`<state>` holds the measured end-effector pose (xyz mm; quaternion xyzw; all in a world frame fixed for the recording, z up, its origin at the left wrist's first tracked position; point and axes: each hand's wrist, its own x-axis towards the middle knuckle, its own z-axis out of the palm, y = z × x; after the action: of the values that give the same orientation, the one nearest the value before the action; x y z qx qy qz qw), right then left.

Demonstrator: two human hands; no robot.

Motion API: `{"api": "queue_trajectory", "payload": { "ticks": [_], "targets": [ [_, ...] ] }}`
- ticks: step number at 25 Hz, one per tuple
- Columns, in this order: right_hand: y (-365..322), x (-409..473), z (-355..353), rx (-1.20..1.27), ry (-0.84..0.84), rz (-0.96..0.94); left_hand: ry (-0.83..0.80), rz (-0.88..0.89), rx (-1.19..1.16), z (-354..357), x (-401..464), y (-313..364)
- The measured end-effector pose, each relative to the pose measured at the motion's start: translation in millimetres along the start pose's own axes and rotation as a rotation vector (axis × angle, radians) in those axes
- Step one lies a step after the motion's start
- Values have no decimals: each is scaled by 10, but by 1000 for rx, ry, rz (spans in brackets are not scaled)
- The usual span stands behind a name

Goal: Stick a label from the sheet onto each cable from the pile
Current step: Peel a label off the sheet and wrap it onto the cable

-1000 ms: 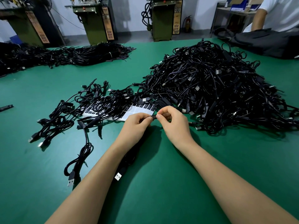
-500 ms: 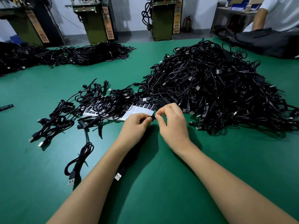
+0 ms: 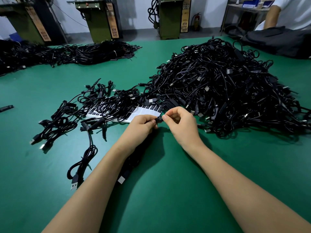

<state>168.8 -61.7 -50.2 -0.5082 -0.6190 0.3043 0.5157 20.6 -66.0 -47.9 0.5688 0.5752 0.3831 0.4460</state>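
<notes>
Table (image 3: pixel 50 165): one green surface that carries everything; it fills most of the view.
Pile (image 3: pixel 227 91): one big heap of tangled black cables at right centre, far too many to count; silver plug tips stick out all over it.
Far bundles (image 3: pixel 67 52): a long dark mass of cables along the far left edge of the table; the number of bundles cannot be told.
Machines (image 3: pixel 101 19): three olive-green stands on the floor beyond the table.
Black bag (image 3: pixel 277 41): one, at the far right corner of the table, with a second person's arm and white sleeve behind it.
Loose cables (image 3: pixel 67 115): a smaller scatter left of the pile, spread toward the near edge; some lie across the label sheet.
Label sheet (image 3: pixel 143 111): one white sheet, flat on the table just beyond the hands, with rows of small black labels; cables cover much of it, so the labels cannot be counted.
Held cable (image 3: pixel 124 175): one; it runs under the left forearm toward the near edge, and its silver plug end lies on the table.
Left hand (image 3: pixel 143 125): fingers curled, thumb and fingertips pinching the cable's upper end beside the label.
Right hand (image 3: pixel 181 121): fingers curled, thumb and forefinger pinching the label against the cable.
Label (image 3: pixel 160 118): one small black tag with white print, held between the two hands just above the table, near the front edge of the sheet.
Small dark object (image 3: pixel 6 108): one, alone at the left edge of the table.
</notes>
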Motion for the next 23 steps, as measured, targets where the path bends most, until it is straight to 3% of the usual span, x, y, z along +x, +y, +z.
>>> {"api": "queue_trajectory", "payload": {
  "ticks": [6, 23],
  "targets": [
    [-6, 3, -3, -20, 15, -2, -35, -4, -91, -18, -7, 6],
    [-5, 20, -4, -12, -15, 63, -10, 20, 8, -8, 11, -26]
  ]
}}
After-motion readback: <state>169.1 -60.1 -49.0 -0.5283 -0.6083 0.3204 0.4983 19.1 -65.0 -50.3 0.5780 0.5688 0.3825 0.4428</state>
